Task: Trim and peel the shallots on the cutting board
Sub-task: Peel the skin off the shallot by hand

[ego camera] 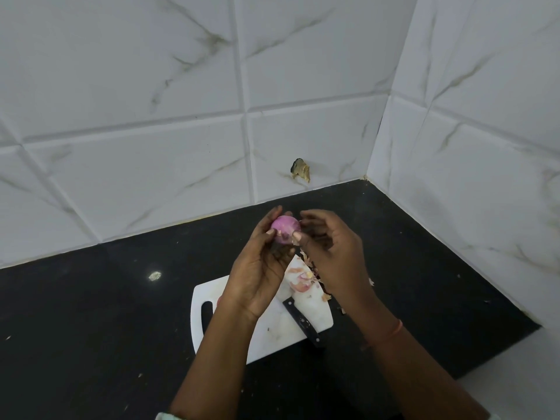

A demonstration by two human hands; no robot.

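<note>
Now left hand (260, 262) cradles the shallot (285, 229) above the cutting board (272, 331), steadying it; right hand (330, 253) pinches loose skin to strip it; knife (301, 321) lies idle.

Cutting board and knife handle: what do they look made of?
The cutting board looks like white plastic: smooth, matte, thin, with a moulded grip slot. The knife handle looks like black plastic or resin with small pale rivets; I can't be sure which. Its blade is hidden.

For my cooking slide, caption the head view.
Both hands peel a shallot above the cutting board, knife resting there.
</note>
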